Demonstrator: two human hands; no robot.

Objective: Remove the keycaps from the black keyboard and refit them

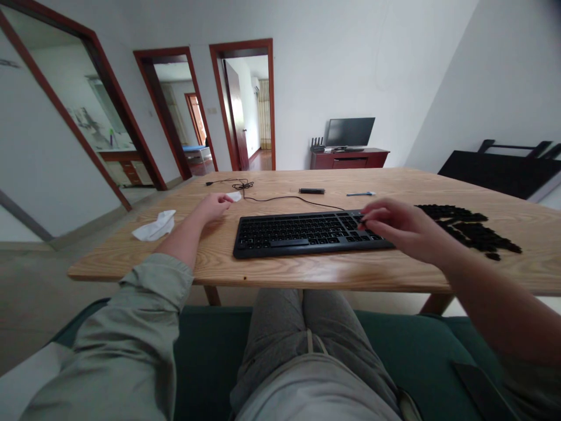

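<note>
Keyboard [298, 231] on table [280, 273]; tissue [155, 227] left, keycaps [477, 234] right, cable [242, 186] behind.

Head-worn view, forward and down

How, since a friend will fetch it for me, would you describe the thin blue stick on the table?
On the wooden table, find the black keyboard, then look beyond its right half. There lies the thin blue stick, with a whitish right end. What sets it apart is its blue colour: its neighbour to the left is a thicker black bar.
</note>
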